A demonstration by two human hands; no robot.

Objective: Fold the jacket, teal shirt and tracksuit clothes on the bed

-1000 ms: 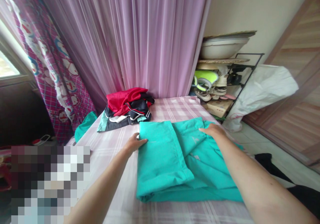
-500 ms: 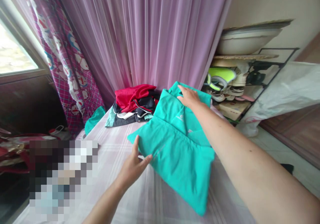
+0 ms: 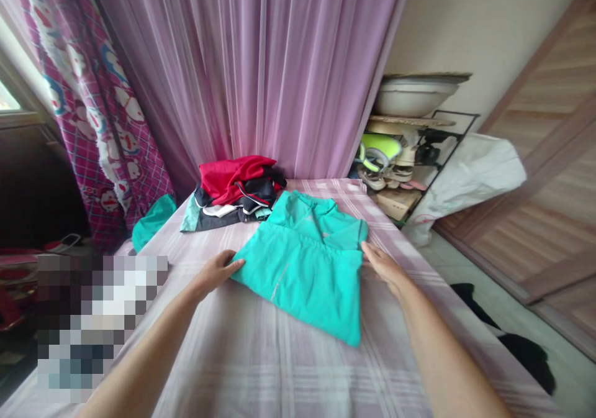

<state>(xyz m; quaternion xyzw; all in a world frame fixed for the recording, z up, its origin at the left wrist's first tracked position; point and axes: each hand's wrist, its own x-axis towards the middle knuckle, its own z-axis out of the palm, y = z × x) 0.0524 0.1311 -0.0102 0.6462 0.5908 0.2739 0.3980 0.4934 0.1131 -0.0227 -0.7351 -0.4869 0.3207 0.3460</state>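
Two bare hands flank a folded teal garment, with places given from the clothes pile. The left hand, on the viewer's side of the pile, sets its thumb over the garment's left corner; thumb and forefinger stand apart where visible, but the other fingers are partly hidden, so a grip cannot be confirmed. The right hand, farther to the right of the pile, extends its fingertips to the garment's right edge; whether they touch, lie just beside or pinch it cannot be told. The left hand is thus the nearer, its thumb overlapping the fabric.

The teal garment lies between the hands, rightward of the left and leftward of the right. Its long axis appears to run from a narrower end, just right of the pile, obliquely toward the viewer; its broad near edge slants from the left corner to a near right corner. Beneath both garment and pile spreads a checked sheet. Directly behind the pile hangs a lilac curtain; well to its right stands a rack bearing a basin.
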